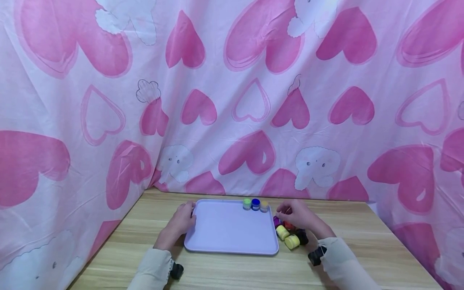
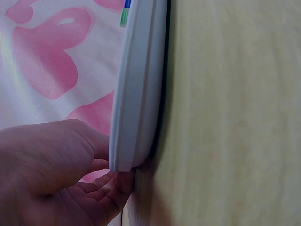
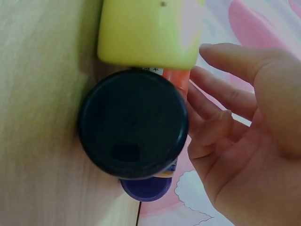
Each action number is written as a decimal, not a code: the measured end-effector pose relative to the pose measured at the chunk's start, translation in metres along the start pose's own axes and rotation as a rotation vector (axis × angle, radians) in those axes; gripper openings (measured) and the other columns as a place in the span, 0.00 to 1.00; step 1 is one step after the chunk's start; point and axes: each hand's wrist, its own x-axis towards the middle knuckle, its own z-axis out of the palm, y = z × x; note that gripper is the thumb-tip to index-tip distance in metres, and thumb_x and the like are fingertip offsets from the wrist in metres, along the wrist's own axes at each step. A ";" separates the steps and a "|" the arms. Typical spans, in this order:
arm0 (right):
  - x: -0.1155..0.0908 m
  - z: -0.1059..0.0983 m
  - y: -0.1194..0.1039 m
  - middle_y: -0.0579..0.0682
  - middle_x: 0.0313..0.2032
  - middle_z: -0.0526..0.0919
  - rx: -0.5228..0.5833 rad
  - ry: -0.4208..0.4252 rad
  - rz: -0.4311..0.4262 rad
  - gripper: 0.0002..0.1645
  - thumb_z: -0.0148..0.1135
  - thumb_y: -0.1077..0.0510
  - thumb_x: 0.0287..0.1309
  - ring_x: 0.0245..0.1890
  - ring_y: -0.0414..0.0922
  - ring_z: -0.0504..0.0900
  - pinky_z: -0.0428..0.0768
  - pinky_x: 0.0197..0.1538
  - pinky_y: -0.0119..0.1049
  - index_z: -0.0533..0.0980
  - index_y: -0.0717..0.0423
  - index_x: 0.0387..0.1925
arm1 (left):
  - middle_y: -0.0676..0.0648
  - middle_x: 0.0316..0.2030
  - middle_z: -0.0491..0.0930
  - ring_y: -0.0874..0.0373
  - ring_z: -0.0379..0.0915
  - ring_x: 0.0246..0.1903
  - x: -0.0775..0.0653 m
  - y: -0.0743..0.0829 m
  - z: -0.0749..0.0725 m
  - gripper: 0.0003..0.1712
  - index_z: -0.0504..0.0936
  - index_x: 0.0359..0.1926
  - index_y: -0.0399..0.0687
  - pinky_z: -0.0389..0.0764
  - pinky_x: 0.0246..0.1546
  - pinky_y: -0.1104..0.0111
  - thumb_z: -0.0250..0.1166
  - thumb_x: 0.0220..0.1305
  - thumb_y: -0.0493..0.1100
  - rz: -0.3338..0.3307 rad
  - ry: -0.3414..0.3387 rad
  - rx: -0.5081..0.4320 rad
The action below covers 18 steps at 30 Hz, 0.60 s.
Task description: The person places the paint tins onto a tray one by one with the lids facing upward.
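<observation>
A pale lilac tray (image 1: 232,229) lies on the table. My left hand (image 1: 180,221) grips its left rim, the thumb at the rim and the fingers partly tucked beneath in the left wrist view. Three small paint jars, green (image 1: 247,204), blue (image 1: 255,204) and orange-yellow (image 1: 264,206), stand in the tray's far right corner. Right of the tray, my right hand (image 1: 299,213) hovers over a cluster of jars with its fingers loosely bent, holding nothing visible. That cluster has a purple jar (image 1: 277,221), an orange-red jar (image 1: 289,226), a black-lidded jar (image 3: 134,125) and two yellow jars (image 1: 291,242), some tipped over.
The wooden table (image 1: 232,272) extends around the tray on all sides. A pink and white heart-patterned cloth (image 1: 246,104) hangs along its back and left. Each wrist carries a black camera, the right one (image 1: 317,255) just in front of the jar cluster.
</observation>
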 end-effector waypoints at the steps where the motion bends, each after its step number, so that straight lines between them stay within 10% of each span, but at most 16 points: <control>1: 0.000 0.000 0.000 0.45 0.41 0.88 -0.001 -0.006 -0.003 0.07 0.73 0.54 0.70 0.41 0.43 0.83 0.90 0.44 0.36 0.88 0.48 0.47 | 0.29 0.61 0.80 0.38 0.80 0.62 0.000 0.000 0.000 0.23 0.75 0.67 0.29 0.84 0.67 0.44 0.65 0.75 0.33 0.000 0.000 0.003; 18: -0.002 0.009 -0.002 0.43 0.38 0.88 -0.005 -0.068 -0.024 0.07 0.73 0.52 0.70 0.38 0.42 0.83 0.89 0.47 0.39 0.89 0.48 0.45 | 0.30 0.60 0.80 0.38 0.80 0.61 0.002 -0.001 0.001 0.22 0.75 0.66 0.30 0.83 0.67 0.44 0.65 0.75 0.34 0.010 0.002 0.018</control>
